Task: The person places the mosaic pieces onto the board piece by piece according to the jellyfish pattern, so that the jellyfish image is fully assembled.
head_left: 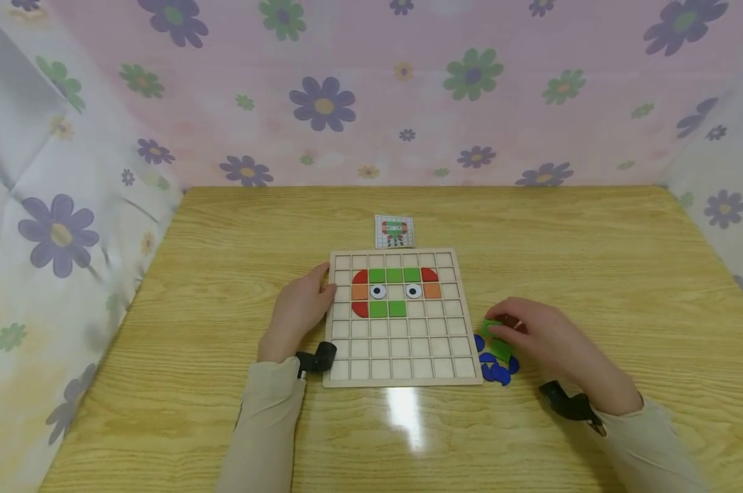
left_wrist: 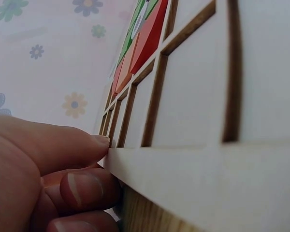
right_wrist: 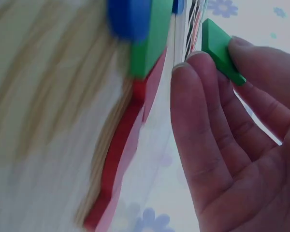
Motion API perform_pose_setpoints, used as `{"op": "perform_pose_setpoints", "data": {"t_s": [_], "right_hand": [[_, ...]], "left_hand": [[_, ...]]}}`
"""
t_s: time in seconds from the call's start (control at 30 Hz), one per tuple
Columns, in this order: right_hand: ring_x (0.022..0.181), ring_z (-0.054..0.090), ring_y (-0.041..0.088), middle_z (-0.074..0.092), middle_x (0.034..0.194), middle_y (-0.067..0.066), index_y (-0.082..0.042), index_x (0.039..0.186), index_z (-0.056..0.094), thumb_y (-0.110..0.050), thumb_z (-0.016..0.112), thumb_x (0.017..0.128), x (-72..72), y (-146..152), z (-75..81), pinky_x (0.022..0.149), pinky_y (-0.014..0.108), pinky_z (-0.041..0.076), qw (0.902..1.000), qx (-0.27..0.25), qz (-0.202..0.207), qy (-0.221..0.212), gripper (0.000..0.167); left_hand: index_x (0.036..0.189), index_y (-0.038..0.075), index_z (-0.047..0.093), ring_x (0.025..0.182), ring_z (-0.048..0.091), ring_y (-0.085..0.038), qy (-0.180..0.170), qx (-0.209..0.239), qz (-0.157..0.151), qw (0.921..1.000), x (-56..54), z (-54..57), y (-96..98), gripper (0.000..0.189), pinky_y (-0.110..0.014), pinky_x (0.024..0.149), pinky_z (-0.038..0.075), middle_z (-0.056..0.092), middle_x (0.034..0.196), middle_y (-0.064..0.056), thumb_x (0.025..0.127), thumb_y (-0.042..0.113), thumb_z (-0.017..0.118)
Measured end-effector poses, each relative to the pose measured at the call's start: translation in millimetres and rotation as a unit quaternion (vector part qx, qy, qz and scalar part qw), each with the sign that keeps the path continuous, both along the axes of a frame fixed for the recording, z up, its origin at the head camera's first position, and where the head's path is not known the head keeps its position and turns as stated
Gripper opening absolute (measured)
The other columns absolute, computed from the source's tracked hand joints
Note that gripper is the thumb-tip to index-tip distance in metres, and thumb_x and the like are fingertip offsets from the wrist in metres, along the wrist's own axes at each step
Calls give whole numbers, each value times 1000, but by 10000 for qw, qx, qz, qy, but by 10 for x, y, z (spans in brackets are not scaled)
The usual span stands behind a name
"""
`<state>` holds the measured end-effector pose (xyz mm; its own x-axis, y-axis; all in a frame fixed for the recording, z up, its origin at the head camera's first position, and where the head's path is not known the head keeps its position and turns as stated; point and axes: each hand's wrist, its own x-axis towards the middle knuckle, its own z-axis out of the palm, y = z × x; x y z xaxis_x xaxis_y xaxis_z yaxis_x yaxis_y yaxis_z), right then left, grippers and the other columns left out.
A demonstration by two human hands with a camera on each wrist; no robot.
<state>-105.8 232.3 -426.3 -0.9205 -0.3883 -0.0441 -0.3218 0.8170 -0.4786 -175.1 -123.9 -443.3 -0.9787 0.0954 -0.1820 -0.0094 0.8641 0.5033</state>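
Note:
On the table lies a wooden grid board (head_left: 371, 382) with green, red and orange tiles and two eye pieces (head_left: 378, 292) set in its upper cells. My left hand (head_left: 302, 307) holds the board's left edge, fingertips right at the rim in the left wrist view. Beyond the board's right side, my right hand (head_left: 534, 335) pinches a green square tile (right_wrist: 220, 50) between thumb and fingers. Just below that hand lie another green tile (head_left: 501, 351) and several blue rounded pieces (head_left: 500, 374).
A small picture card (head_left: 394, 231) with a coloured pattern on a grid lies behind the board. The wooden table (head_left: 254, 226) ends at a flowered cloth backdrop (head_left: 371, 82), with more flowered cloth on both sides.

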Motion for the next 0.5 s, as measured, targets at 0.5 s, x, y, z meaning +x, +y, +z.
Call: {"op": "perform_pose_setpoints", "data": {"t_s": [0.5], "right_hand": [[81, 55, 10, 60, 95, -6, -22, 102, 64, -29, 57, 87, -416, -544, -1, 70, 32, 45, 9964, -744, -173, -377, 18]], "left_hand": [[135, 12, 39, 79, 50, -22, 85, 29, -20, 10000, -1, -14, -4, 49, -37, 74, 40, 58, 82, -2, 91, 30, 47]]}}
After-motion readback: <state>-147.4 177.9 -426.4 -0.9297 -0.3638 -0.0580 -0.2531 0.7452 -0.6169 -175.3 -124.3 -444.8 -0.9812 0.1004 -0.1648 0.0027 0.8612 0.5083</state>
